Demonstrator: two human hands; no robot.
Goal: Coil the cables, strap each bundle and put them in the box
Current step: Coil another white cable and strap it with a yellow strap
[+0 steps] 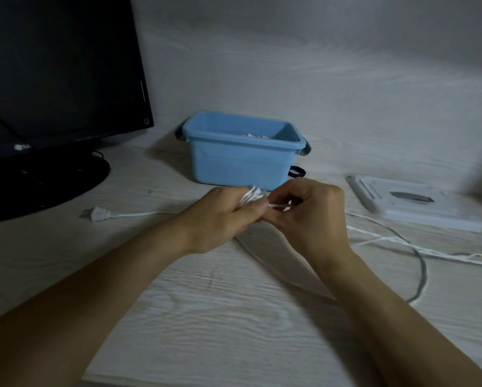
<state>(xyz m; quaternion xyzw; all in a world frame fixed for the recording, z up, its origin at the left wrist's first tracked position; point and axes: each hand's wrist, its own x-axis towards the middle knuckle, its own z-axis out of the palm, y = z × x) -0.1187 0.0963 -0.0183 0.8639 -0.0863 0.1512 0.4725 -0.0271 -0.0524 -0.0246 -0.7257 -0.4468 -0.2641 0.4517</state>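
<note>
Much of the coil (251, 194) is hidden inside the left hand (220, 219), whose grip is clamped round it; only a few white loops show above the fingers. The right hand (308, 212) is held just beside it, thumb and fingers pinched on a short white strand (280, 205) that sticks out from the bundle; whether this is cable or a strap cannot be told. Both hands are raised just in front of the box (241, 160).

The box is blue and open-topped, with dark handles at its ends. Something pale lies inside (258, 135), mostly hidden by the near wall and too small to make out. A black loop (297, 171) is seen beside the box's right corner, partly blocked by it.

A white plug (100, 214) lies on the tabletop (206, 303) to the left, its cord running toward the left hand and lost behind it. To the right, white cable (429, 251) and a grey cable (421, 275) trail loose across the tabletop and are cut off at the frame edge. A flat white device (413, 203) lies at the far right.

A dark monitor (61, 79) on a round base is cut off at the left and top edges. The tabletop is of pale wood grain, and a like-grained pale wall (318, 65) rises behind. The light is dim.
</note>
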